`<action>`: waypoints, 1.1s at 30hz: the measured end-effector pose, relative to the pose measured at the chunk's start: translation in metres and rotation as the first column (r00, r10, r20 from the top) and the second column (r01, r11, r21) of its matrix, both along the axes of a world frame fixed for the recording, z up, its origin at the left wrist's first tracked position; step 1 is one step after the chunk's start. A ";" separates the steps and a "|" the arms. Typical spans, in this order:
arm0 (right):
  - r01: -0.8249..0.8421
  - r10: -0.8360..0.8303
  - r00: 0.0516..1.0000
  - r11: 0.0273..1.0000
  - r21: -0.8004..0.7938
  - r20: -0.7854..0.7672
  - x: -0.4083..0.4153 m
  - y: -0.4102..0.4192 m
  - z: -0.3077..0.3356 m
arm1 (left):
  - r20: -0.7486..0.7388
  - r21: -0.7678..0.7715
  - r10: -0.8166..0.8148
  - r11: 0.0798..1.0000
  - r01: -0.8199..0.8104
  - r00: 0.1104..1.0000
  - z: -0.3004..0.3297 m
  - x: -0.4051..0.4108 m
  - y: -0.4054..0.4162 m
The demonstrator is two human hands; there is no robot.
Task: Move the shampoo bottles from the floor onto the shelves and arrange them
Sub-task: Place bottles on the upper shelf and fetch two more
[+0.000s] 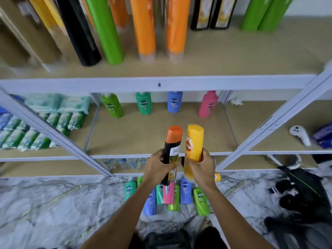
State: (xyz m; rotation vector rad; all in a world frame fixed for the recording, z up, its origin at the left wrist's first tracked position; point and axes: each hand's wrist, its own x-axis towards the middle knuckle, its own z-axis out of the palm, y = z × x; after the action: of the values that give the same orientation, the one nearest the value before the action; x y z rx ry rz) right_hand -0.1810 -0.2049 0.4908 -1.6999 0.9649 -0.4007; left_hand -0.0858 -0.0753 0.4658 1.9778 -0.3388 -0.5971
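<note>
— Shampoo bottles first: where are yours?
— Your left hand [159, 165] has its grip wrapped round the black bottle with the orange cap [172, 150], and your right hand [201, 167] has its grip closed round the yellow bottle [194, 142]. You hold both tilted, caps toward the middle shelf [143, 133], side by side and nearly touching.
— And the rest?
— Four stand upright at the back of that shelf: a light green bottle [112, 106], a teal bottle [144, 103], a blue bottle [174, 102] and a pink bottle [208, 104]. Below your wrists, a cluster of coloured bottles [172, 196] stands on the grey marbled floor [53, 203].
</note>
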 end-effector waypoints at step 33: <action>0.157 0.040 0.860 0.928 -0.338 0.509 0.122 -0.167 0.248 | 0.616 -0.352 0.224 0.936 0.010 0.755 0.276 0.110 -0.192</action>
State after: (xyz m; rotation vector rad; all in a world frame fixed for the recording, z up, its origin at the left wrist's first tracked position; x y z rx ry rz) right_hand -0.0593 -0.3717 0.7392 -1.7608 0.5663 -1.0747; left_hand 0.0238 -0.2670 0.7418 1.7925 -0.6967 0.2530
